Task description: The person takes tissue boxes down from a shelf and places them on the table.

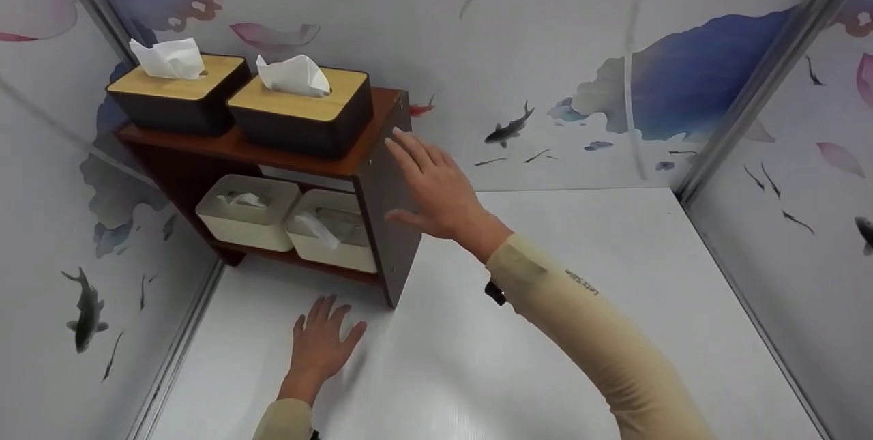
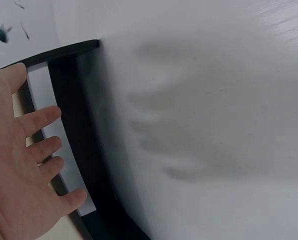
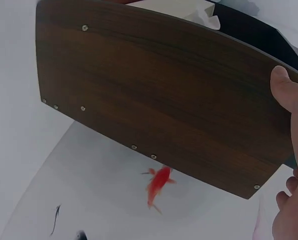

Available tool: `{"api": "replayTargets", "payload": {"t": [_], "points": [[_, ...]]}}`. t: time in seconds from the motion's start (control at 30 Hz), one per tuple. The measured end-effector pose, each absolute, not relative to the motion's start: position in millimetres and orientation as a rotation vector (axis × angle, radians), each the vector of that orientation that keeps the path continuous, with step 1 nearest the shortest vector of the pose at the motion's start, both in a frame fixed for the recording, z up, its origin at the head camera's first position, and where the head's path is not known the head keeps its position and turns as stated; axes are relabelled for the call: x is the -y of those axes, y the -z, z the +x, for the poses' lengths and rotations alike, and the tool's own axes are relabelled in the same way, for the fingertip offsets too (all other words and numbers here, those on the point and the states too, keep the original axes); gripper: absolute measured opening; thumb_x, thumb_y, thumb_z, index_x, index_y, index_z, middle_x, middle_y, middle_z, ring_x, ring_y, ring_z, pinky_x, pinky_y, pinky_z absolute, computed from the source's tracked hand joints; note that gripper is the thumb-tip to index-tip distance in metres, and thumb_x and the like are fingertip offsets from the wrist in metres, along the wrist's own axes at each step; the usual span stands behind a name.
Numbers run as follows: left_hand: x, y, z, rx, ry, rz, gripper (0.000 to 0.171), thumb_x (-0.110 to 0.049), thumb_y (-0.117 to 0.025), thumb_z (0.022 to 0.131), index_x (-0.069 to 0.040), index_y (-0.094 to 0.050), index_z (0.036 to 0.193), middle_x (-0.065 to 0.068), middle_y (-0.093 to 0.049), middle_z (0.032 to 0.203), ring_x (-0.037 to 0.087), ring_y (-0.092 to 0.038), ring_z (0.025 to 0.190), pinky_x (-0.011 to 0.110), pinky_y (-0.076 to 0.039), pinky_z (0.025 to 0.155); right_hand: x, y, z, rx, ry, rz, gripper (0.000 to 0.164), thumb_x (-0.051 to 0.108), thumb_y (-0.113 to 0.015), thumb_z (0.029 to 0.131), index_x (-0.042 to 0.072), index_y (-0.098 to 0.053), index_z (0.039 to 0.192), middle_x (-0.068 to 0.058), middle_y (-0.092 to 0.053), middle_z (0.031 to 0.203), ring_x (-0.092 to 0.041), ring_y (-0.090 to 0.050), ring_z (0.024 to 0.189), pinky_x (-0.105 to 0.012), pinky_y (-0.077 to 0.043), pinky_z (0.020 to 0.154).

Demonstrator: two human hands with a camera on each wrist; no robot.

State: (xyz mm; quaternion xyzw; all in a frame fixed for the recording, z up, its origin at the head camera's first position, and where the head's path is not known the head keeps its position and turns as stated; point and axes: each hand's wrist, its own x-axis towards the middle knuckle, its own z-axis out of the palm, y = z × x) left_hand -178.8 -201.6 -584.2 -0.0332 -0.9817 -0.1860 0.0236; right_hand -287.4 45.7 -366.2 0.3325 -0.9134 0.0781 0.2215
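Note:
A small reddish-brown wooden shelf [image 1: 392, 222] stands at the left against the back wall. On its top sit two black tissue boxes [image 1: 174, 109] [image 1: 293, 129] with wood-coloured lids and white tissue sticking out. The lower level holds two cream containers [image 1: 249, 228] [image 1: 341, 254] with white tissue in them. My right hand [image 1: 443, 191], fingers extended, is beside the shelf's right side panel [image 3: 158, 90], near its upper part. Low in front of the shelf is my left hand [image 1: 320, 348], fingers spread, holding nothing; its palm [image 2: 19, 170] shows in the left wrist view.
White printed wall panels [image 1: 477, 65] with petals and fish enclose the space. A glossy white floor [image 1: 545, 358] spreads in front and to the right of the shelf. Metal corner posts [image 1: 750, 78] stand at the back corners.

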Motion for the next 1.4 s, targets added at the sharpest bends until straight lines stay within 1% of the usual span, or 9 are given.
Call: {"api": "replayTargets", "payload": {"t": [0.17,0.3,0.5,0.77,1.0,1.07,1.23,1.4], "points": [[203.0,583.4,-179.5,3.028,0.598,-0.100,0.055,-0.051,-0.050,0.096,-0.010,-0.058,0.133,0.017,-0.041,0.152,0.038,-0.031,0.144,0.068,-0.025,0.112,-28.0,356.7,-290.9,2.489,-0.160,0.961,0.105,0.063,-0.068,0.080,0.012,-0.016,0.157,-0.006,-0.016,0.164,-0.023,-0.017,0.151,-0.038,-0.017,0.125],[204.7,586.2,-178.9,3.038,0.611,-0.088,0.056,-0.052,-0.049,0.097,-0.011,-0.057,0.134,0.017,-0.039,0.153,0.039,-0.029,0.145,0.068,-0.023,0.112,-15.9,355.5,-290.7,2.465,-0.115,0.996,0.101,0.062,-0.066,0.082,0.011,-0.020,0.156,-0.006,-0.019,0.164,-0.022,-0.018,0.152,-0.038,-0.016,0.125],[206.3,591.1,-175.7,3.048,0.611,-0.076,0.057,-0.054,-0.048,0.097,-0.011,-0.057,0.133,0.017,-0.040,0.152,0.038,-0.028,0.146,0.068,-0.023,0.113,-4.5,359.9,-290.1,2.465,-0.119,1.013,0.095,0.056,-0.071,0.082,0.007,-0.029,0.152,-0.008,-0.029,0.160,-0.023,-0.022,0.151,-0.037,-0.018,0.125],[208.0,591.9,-175.0,3.053,0.594,-0.064,0.058,-0.055,-0.047,0.097,-0.010,-0.058,0.133,0.018,-0.041,0.151,0.038,-0.029,0.145,0.067,-0.023,0.113,-3.8,362.4,-294.2,2.456,-0.119,1.003,0.101,0.057,-0.075,0.076,0.007,-0.031,0.151,-0.008,-0.031,0.159,-0.023,-0.023,0.151,-0.036,-0.013,0.126],[208.9,594.7,-173.7,3.055,0.614,-0.042,0.058,-0.054,-0.048,0.097,-0.010,-0.058,0.133,0.018,-0.041,0.152,0.039,-0.027,0.146,0.067,-0.022,0.114,-5.3,362.2,-295.7,2.455,-0.118,0.997,0.099,0.060,-0.073,0.077,0.009,-0.031,0.151,-0.007,-0.031,0.159,-0.021,-0.024,0.151,-0.036,-0.016,0.126],[210.0,594.4,-173.0,3.047,0.619,-0.036,0.057,-0.053,-0.049,0.097,-0.010,-0.058,0.132,0.018,-0.042,0.151,0.039,-0.028,0.146,0.067,-0.023,0.114,-5.0,361.7,-294.8,2.465,-0.121,0.990,0.098,0.060,-0.072,0.078,0.009,-0.031,0.151,-0.006,-0.031,0.159,-0.021,-0.024,0.150,-0.036,-0.019,0.125],[212.2,589.8,-172.2,3.016,0.647,-0.043,0.052,-0.048,-0.051,0.097,-0.008,-0.060,0.129,0.019,-0.044,0.148,0.041,-0.031,0.144,0.068,-0.024,0.112,-4.0,360.0,-292.1,2.520,-0.172,0.948,0.094,0.055,-0.074,0.079,0.009,-0.032,0.150,-0.005,-0.029,0.160,-0.020,-0.023,0.151,-0.038,-0.027,0.122],[213.7,586.4,-173.6,2.996,0.628,-0.063,0.048,-0.044,-0.052,0.098,-0.007,-0.061,0.128,0.020,-0.046,0.146,0.041,-0.033,0.142,0.067,-0.026,0.112,-6.9,360.2,-293.5,2.538,-0.218,0.919,0.093,0.050,-0.077,0.079,0.009,-0.032,0.150,-0.005,-0.029,0.160,-0.020,-0.023,0.151,-0.040,-0.028,0.121]]}}
